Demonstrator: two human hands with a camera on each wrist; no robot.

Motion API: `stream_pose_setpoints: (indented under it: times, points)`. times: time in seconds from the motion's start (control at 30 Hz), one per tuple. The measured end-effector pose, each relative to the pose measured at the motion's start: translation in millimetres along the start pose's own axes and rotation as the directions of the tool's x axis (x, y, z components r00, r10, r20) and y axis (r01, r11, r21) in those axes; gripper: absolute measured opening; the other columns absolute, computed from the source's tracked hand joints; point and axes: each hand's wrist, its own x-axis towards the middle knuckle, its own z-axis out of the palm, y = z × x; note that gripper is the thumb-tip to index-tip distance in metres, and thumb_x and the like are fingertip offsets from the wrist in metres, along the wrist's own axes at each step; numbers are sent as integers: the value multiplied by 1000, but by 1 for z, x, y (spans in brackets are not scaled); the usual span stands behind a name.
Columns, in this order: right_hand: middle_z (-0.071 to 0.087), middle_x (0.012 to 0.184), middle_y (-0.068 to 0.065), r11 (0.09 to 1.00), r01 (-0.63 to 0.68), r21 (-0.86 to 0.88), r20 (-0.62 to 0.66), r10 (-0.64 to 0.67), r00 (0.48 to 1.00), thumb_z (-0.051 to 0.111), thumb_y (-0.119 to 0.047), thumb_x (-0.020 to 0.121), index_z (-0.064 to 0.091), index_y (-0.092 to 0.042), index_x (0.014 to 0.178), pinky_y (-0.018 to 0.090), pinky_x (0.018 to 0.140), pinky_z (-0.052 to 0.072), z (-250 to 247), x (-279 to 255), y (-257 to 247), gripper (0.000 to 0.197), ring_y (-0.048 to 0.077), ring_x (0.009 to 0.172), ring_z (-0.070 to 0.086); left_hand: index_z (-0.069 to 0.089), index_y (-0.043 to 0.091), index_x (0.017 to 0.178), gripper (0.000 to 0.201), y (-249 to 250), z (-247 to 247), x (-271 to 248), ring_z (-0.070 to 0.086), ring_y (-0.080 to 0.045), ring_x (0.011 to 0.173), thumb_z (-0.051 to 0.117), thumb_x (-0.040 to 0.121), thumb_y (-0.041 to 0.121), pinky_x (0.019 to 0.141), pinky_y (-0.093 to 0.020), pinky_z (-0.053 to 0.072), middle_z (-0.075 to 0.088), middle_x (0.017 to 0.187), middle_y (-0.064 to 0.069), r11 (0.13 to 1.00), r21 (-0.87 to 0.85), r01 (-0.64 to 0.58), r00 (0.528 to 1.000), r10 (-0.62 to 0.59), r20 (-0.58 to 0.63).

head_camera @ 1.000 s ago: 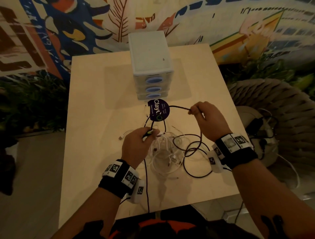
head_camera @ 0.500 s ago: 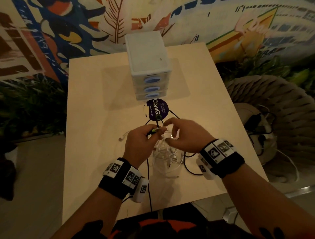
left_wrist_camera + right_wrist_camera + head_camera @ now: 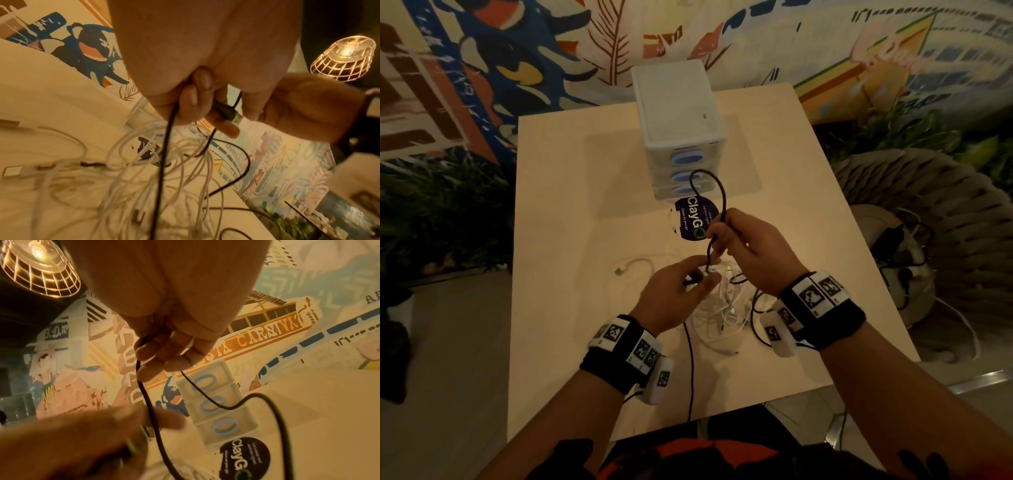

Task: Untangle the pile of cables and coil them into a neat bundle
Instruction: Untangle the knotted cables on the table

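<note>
We see the black cable (image 3: 710, 219) looped above the white cable pile (image 3: 722, 305) mid-counter (image 3: 571, 212). Our right hand (image 3: 750, 246) grips its loop; our left hand (image 3: 674, 294) pinches its plug. Open counter lies at nine o'clock.

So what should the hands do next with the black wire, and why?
Probably lay the loop into the left hand. The right hand pinches a raised loop of the black cable, the left grips its plug end, and the cable's rest trails through the white cables.
</note>
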Motion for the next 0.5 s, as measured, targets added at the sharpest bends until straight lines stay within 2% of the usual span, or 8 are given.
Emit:
stream_pose_setpoints:
  times: [0.1,0.2,0.27,0.33,0.4,0.43,0.5]
  points:
    - [70,81,-2,993,27,115,-17,-25,1000,44,-27,108,63,-17,101,39,76,54,-1,0,-9,23,17,79,69,66,39,113,31,-4,8,2,67,2,84,59,92,61,81,-29,56,72,88,13,998,60,-13,997,18,-77]
    - [69,83,-2,981,0,194,-61,12,998,43,-28,108,60,-15,103,42,76,55,1,-2,-4,21,19,79,69,72,35,109,27,-7,7,6,69,3,88,74,87,49,83,-26,56,74,94,12,999,46,-2,992,8,-123]
    - [68,83,-3,974,-45,224,-84,66,994,48,-32,106,58,-16,104,42,75,55,1,-5,4,19,20,78,68,77,31,108,27,-10,5,8,70,-1,93,70,88,49,85,-25,55,77,99,10,994,105,8,987,10,-163]
    - [68,87,-6,974,-105,199,-62,119,991,60,-39,100,59,-22,105,35,74,56,1,-7,10,17,15,78,68,79,29,110,30,-9,4,8,69,-3,95,67,92,50,81,-19,51,78,102,9,987,159,19,979,14,-202]
    - [68,94,-10,986,-148,79,28,147,989,69,-47,92,60,-30,106,24,72,55,4,-10,16,24,7,80,67,78,29,110,26,-4,6,6,68,-3,86,66,94,46,72,-19,49,78,96,7,984,178,5,976,34,-214]
    - [67,96,-12,988,-156,21,87,153,984,71,-48,90,61,-33,107,19,70,53,7,-12,19,24,4,81,65,78,29,109,24,-2,7,5,67,-5,81,65,96,44,67,-21,49,78,92,6,981,195,-19,975,62,-212]
    - [63,96,-18,990,-128,-66,149,137,979,68,-38,94,62,-33,106,11,69,46,15,-15,24,15,-4,83,61,78,27,105,22,3,10,3,67,-10,76,62,98,42,60,-23,47,76,86,5,975,215,-63,972,109,-208]
